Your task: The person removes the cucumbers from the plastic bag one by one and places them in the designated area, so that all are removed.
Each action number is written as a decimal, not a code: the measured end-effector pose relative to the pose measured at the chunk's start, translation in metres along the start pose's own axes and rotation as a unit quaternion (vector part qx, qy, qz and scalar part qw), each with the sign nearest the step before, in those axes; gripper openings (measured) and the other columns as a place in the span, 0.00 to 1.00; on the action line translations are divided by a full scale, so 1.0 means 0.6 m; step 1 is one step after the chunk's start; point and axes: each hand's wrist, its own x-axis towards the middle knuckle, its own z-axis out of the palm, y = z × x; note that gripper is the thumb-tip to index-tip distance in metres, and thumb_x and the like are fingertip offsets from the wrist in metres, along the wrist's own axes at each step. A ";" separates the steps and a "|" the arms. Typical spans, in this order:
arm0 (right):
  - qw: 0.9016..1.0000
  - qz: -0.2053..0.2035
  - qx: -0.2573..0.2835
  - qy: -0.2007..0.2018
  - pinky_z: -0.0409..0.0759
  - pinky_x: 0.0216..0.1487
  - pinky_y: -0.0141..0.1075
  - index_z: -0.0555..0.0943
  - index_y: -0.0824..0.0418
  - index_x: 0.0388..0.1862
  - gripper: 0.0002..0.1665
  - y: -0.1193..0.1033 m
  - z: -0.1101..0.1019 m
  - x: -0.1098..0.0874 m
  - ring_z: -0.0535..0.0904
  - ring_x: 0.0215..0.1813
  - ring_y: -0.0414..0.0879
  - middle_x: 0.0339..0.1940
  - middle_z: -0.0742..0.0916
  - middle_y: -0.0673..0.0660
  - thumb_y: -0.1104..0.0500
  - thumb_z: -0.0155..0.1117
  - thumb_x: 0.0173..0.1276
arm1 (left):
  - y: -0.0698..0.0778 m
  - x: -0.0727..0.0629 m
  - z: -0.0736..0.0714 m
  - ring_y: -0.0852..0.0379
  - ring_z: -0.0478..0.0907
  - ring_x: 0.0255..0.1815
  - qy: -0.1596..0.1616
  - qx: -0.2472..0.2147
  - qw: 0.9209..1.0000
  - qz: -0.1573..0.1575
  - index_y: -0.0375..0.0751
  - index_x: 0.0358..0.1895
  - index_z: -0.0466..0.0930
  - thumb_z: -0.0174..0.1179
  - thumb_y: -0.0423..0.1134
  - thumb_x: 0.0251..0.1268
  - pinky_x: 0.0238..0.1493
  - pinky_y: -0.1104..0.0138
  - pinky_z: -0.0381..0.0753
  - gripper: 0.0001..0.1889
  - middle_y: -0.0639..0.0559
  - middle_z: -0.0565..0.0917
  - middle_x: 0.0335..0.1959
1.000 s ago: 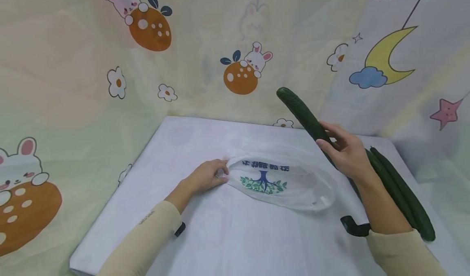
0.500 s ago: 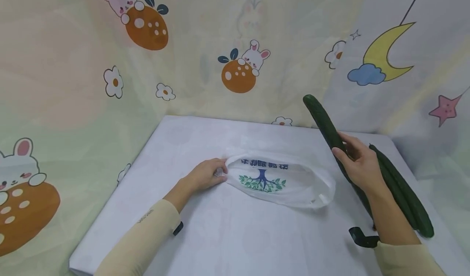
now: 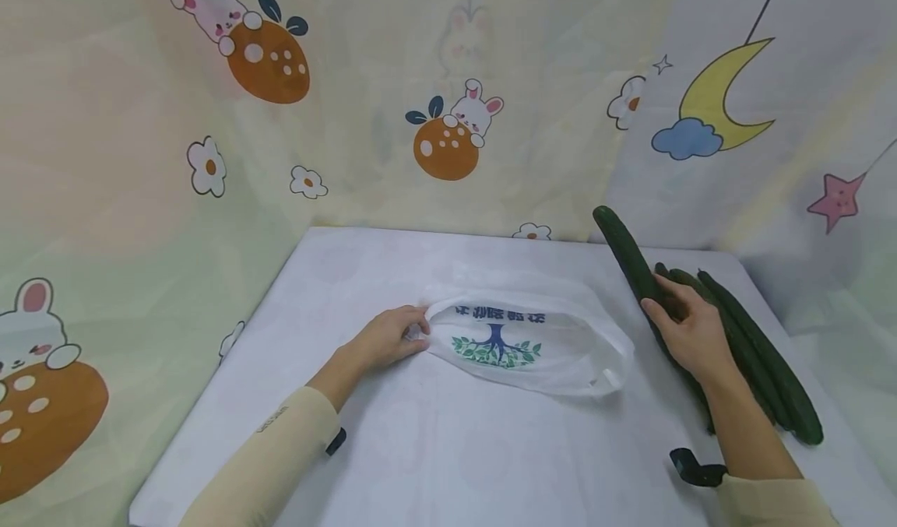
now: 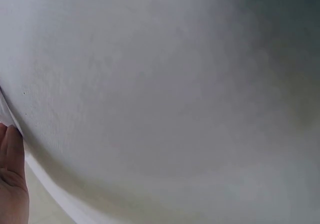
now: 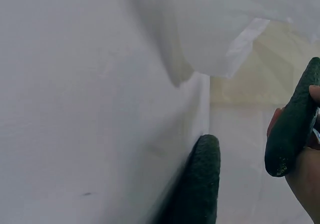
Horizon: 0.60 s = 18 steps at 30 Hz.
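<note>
My left hand (image 3: 388, 336) pinches the left end of a white plastic bag (image 3: 582, 348) printed with blue lettering and a green-leaved tree. In the left wrist view, the fingers (image 4: 12, 149) show at the left edge, at a fold of white material. My right hand (image 3: 690, 328) grips a long dark green cucumber (image 3: 620, 247), tilted with its far end up and to the left. The right wrist view shows this cucumber's rounded near end (image 5: 282, 159) beside the palm. More cucumbers (image 3: 767, 356) lie side by side under and right of that hand, partly hidden by it.
The white table (image 3: 448, 457) has its back edge against a cloth backdrop (image 3: 364, 83) printed with rabbits, flowers and a moon. Another cucumber (image 5: 200, 184) lies on the table in the right wrist view. A black wrist mount (image 3: 697, 469) shows at the right sleeve.
My right hand has moved right and toward me with the cucumber, whose raised end has come down and right, away from the bag. The left hand keeps its hold on the bag.
</note>
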 end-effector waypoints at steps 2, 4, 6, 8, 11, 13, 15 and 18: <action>1.000 0.018 -0.011 -0.009 0.77 0.47 0.32 0.67 0.63 0.78 0.34 0.004 0.001 -0.003 0.78 0.59 0.66 0.68 0.75 0.74 0.52 0.60 0.79 | 0.000 0.000 -0.001 0.49 0.72 0.73 0.001 -0.001 1.000 0.000 0.58 0.47 0.81 0.68 0.50 0.69 0.71 0.54 0.70 0.09 0.53 0.73 0.75; 0.999 0.037 -0.020 -0.016 0.79 0.51 0.48 0.65 0.63 0.79 0.35 0.009 0.003 -0.006 0.75 0.62 0.72 0.71 0.73 0.75 0.50 0.59 0.79 | 0.000 0.001 -0.001 0.49 0.72 0.73 0.002 -0.002 1.000 0.001 0.57 0.46 0.81 0.68 0.50 0.69 0.71 0.53 0.70 0.09 0.52 0.73 0.75; 0.998 0.054 -0.024 -0.024 0.75 0.54 0.64 0.64 0.64 0.79 0.36 0.014 0.007 -0.009 0.73 0.65 0.75 0.73 0.71 0.75 0.48 0.57 0.80 | 0.001 0.001 -0.002 0.49 0.72 0.73 0.001 -0.002 1.000 0.001 0.57 0.46 0.81 0.68 0.50 0.69 0.71 0.53 0.70 0.09 0.52 0.74 0.75; 0.997 0.068 -0.030 -0.032 0.70 0.58 0.70 0.63 0.65 0.79 0.37 0.020 0.010 -0.013 0.70 0.67 0.76 0.74 0.69 0.76 0.47 0.56 0.80 | 0.001 0.001 -0.003 0.49 0.73 0.72 -0.001 -0.001 1.000 0.001 0.57 0.46 0.81 0.68 0.50 0.69 0.70 0.53 0.70 0.09 0.52 0.74 0.75; 0.995 0.081 -0.045 -0.039 0.68 0.60 0.72 0.62 0.67 0.79 0.38 0.029 0.016 -0.021 0.67 0.69 0.79 0.75 0.67 0.78 0.47 0.54 0.81 | 0.001 0.002 -0.003 0.49 0.72 0.73 -0.007 0.002 1.000 0.001 0.57 0.47 0.81 0.68 0.50 0.69 0.71 0.53 0.70 0.09 0.52 0.73 0.75; 0.994 0.087 -0.053 -0.041 0.67 0.61 0.73 0.61 0.69 0.79 0.38 0.033 0.019 -0.026 0.65 0.70 0.80 0.75 0.66 0.79 0.48 0.53 0.82 | 0.000 0.002 -0.003 0.49 0.72 0.73 -0.009 0.002 1.000 0.003 0.57 0.47 0.81 0.68 0.50 0.69 0.71 0.53 0.69 0.09 0.52 0.73 0.75; 0.993 0.093 -0.060 -0.043 0.67 0.61 0.73 0.60 0.71 0.79 0.37 0.033 0.022 -0.029 0.64 0.70 0.81 0.74 0.66 0.80 0.49 0.52 0.82 | -0.001 0.002 -0.003 0.49 0.71 0.74 -0.009 0.001 1.000 0.006 0.58 0.47 0.81 0.68 0.51 0.69 0.72 0.53 0.69 0.09 0.52 0.73 0.75; 0.991 0.105 -0.069 -0.052 0.66 0.62 0.73 0.59 0.73 0.78 0.37 0.030 0.024 -0.031 0.62 0.70 0.81 0.73 0.65 0.82 0.51 0.51 0.82 | -0.001 0.001 -0.005 0.48 0.71 0.73 -0.008 -0.002 1.000 0.011 0.57 0.46 0.81 0.68 0.50 0.69 0.72 0.53 0.69 0.09 0.51 0.73 0.75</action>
